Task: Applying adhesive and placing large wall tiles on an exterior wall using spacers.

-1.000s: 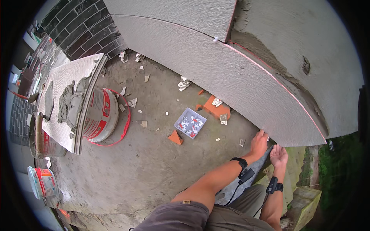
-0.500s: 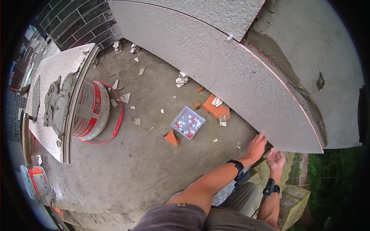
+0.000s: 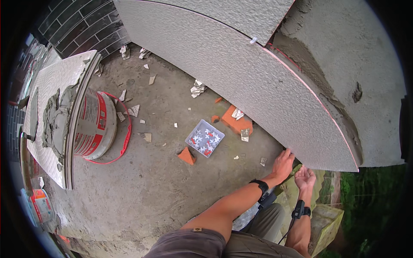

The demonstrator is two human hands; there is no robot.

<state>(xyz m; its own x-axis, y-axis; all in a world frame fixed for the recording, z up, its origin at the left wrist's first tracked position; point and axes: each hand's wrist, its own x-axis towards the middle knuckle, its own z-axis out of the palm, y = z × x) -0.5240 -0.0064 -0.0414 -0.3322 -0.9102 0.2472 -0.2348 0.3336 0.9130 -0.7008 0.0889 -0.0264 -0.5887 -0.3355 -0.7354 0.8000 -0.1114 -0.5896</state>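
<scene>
My left hand (image 3: pixel 282 166) is at the lower edge of a large grey textured tile (image 3: pixel 275 92) set against the wall, its fingers bent around that edge. Close beside it, my right hand (image 3: pixel 305 178) is turned palm up, its fingers curled under the same edge. The tile hides some of the fingertips. Along the tile's upper edge runs a pinkish line, and a small white spacer (image 3: pixel 253 40) sits in the joint below another grey tile (image 3: pixel 241 15). Both wrists wear black bands.
On the concrete floor (image 3: pixel 142 193) are a tray (image 3: pixel 187 141) of white and red cross spacers, orange brick pieces (image 3: pixel 186 156) and tile scraps. To the left, a mortar-smeared tile (image 3: pixel 45 81) leans against a bucket (image 3: pixel 101 124). The floor ends at my right, beside greenery (image 3: pixel 365 206).
The whole view has shifted slightly, so floor things appear further left. Both hands stay at the tile's lower edge, with little visible movement.
</scene>
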